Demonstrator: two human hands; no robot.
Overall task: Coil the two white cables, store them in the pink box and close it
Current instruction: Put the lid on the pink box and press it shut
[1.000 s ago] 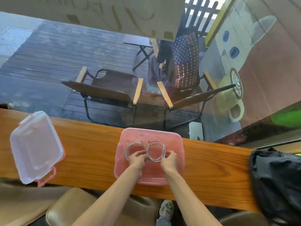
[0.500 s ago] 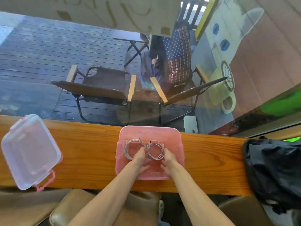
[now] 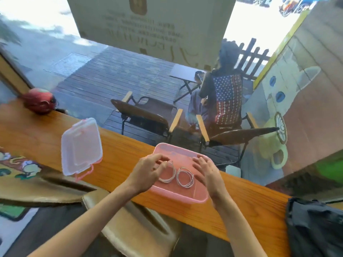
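On the wooden counter (image 3: 241, 199), the pink box (image 3: 187, 196) is sitting open in front of me, with both white cables lying coiled inside it, side by side: the left coil (image 3: 169, 178) and the right coil (image 3: 185, 178), just beside each other. I am holding my left hand (image 3: 146, 173) over the left side of the box, fingers loosely curled and spread, gripping nothing; its fingertips are hovering at the left coil, though I cannot tell whether they are touching it. I am holding my right hand (image 3: 206, 173) over the right side, fingers extended and apart, also empty. The clear lid (image 3: 80, 147) is lying on the counter well to the left of the box.
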